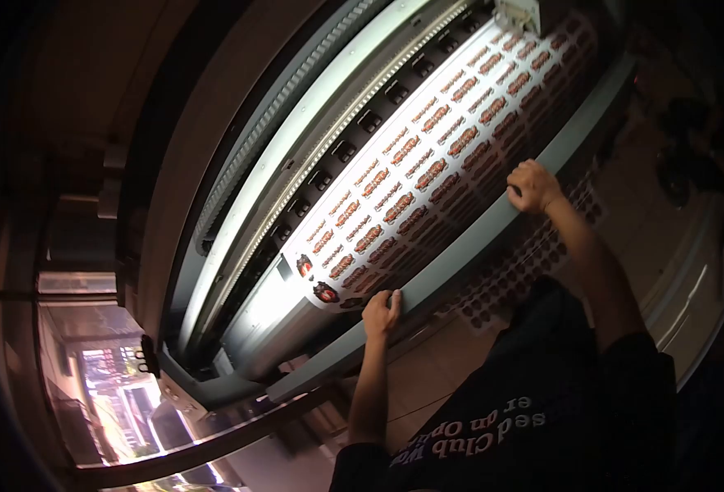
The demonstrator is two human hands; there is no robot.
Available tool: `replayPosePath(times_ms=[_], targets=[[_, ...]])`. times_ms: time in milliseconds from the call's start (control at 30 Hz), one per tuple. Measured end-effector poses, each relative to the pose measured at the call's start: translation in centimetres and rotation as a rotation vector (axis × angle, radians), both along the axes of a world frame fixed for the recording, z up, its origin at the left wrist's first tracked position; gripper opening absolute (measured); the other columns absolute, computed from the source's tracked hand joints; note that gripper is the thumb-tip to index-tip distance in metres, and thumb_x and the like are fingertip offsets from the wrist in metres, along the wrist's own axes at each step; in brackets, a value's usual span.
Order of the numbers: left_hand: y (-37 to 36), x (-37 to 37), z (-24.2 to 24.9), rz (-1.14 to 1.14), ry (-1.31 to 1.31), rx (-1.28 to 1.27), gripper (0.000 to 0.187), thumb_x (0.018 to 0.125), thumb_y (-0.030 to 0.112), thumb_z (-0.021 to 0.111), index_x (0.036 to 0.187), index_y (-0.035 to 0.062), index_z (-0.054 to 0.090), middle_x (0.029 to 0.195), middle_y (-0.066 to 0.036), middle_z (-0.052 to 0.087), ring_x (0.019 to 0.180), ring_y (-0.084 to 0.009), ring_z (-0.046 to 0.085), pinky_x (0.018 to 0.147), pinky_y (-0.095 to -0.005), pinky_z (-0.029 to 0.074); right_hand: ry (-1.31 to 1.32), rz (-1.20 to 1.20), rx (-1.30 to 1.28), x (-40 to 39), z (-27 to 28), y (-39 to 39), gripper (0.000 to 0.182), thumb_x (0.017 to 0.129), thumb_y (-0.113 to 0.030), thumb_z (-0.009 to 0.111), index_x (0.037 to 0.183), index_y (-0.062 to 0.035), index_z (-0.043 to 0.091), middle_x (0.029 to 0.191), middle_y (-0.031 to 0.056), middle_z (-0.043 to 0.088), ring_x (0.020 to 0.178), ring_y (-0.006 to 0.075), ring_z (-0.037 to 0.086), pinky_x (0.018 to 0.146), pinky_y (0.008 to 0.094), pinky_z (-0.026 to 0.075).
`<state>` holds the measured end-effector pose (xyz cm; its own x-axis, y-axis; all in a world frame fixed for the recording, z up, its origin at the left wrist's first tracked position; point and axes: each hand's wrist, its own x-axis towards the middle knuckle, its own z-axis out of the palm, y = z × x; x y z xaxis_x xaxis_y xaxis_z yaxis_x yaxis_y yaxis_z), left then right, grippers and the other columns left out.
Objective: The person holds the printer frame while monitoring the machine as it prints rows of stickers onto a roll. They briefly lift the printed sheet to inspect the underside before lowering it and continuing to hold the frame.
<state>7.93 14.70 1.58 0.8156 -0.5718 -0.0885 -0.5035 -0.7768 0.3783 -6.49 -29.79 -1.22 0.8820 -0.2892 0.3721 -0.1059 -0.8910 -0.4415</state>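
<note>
Both hands rest on a long grey-green rail along the front of a large-format printer. My left hand is closed around its lower-left stretch, thumb up and the fingers partly hidden. Farther up to the right, my right hand has its fingers curled over the same rail. Just behind the rail, a white printed sheet with rows of red-brown lettered designs comes over the lit platen. Two round red-and-black emblems show at its near corner.
The printer's toothed guide rail and black pinch rollers run behind the sheet. A white bracket stands at the top. More printed sheet hangs below the front rail. A bright window is at lower left, and tiled floor lies below.
</note>
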Motion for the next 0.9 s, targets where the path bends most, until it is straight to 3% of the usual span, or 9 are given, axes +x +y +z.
replayPosePath(times_ms=[167,400,533,633,700,867,900], targets=[[-0.1,-0.3,0.4,0.014,-0.027,-0.010,0.049,0.096,0.049,0.051,0.092,0.0038,0.070,0.088,-0.016,0.068,0.087,-0.0353,0.066,0.078,-0.0432,0.051,0.051,0.039,-0.052,0.1,0.6,-0.1,0.018,0.075,-0.022,0.062,0.066,-0.0064,0.059,0.073,0.0120,0.063,0.078,0.0310,0.060,0.078,0.0418,0.047],[0.5,-0.1,-1.0,0.044,-0.036,-0.024,0.054,0.093,0.056,0.052,0.094,0.0052,0.071,0.096,-0.017,0.070,0.094,-0.0359,0.065,0.084,-0.0464,0.050,0.074,0.086,-0.144,0.4,0.1,-0.3,0.018,0.077,-0.025,0.059,0.069,-0.0095,0.062,0.076,0.0108,0.065,0.080,0.0305,0.063,0.078,0.0430,0.048],[-0.5,-1.6,-1.1,0.074,-0.136,-0.119,0.051,0.090,0.054,0.055,0.089,0.0059,0.071,0.088,-0.015,0.069,0.089,-0.0349,0.065,0.080,-0.0476,0.048,0.070,0.095,-0.118,0.1,0.9,0.1,0.023,0.078,-0.025,0.058,0.072,-0.0048,0.067,0.078,0.0142,0.068,0.081,0.0333,0.064,0.080,0.0445,0.049],[-3.2,-3.0,-1.1,0.126,-0.252,-0.054,0.050,0.088,0.054,0.057,0.085,0.0053,0.070,0.085,-0.013,0.069,0.087,-0.0331,0.064,0.080,-0.0452,0.046,0.116,0.078,-0.097,0.2,1.2,0.2,0.026,0.078,-0.026,0.058,0.077,-0.0037,0.071,0.082,0.0150,0.070,0.084,0.0334,0.065,0.084,0.0437,0.049],[-7.0,-4.6,-2.3,0.181,-0.497,-0.002,0.050,0.086,0.053,0.058,0.084,0.0048,0.070,0.084,-0.012,0.070,0.086,-0.0310,0.064,0.082,-0.0431,0.043,0.142,0.078,-0.081,0.1,1.1,0.0,0.028,0.079,-0.027,0.057,0.079,-0.0033,0.072,0.083,0.0161,0.070,0.085,0.0333,0.065,0.086,0.0444,0.048],[-16.0,-7.1,-3.0,0.314,-0.453,0.022,0.051,0.087,0.051,0.052,0.092,0.0046,0.073,0.094,-0.015,0.069,0.090,-0.0341,0.064,0.092,-0.0505,0.040,0.135,0.102,-0.060,0.0,1.5,-0.2,0.030,0.081,-0.028,0.056,0.081,-0.0030,0.072,0.084,0.0166,0.071,0.087,0.0332,0.065,0.087,0.0442,0.048],[-18.4,-8.0,-2.9,0.328,-0.461,0.022,0.051,0.087,0.051,0.052,0.092,0.0046,0.073,0.094,-0.015,0.069,0.090,-0.0341,0.064,0.092,-0.0505,0.040,0.085,0.124,-0.055,0.0,1.3,-0.3,0.029,0.081,-0.027,0.056,0.079,-0.0021,0.072,0.082,0.0174,0.070,0.083,0.0344,0.064,0.083,0.0462,0.047]])
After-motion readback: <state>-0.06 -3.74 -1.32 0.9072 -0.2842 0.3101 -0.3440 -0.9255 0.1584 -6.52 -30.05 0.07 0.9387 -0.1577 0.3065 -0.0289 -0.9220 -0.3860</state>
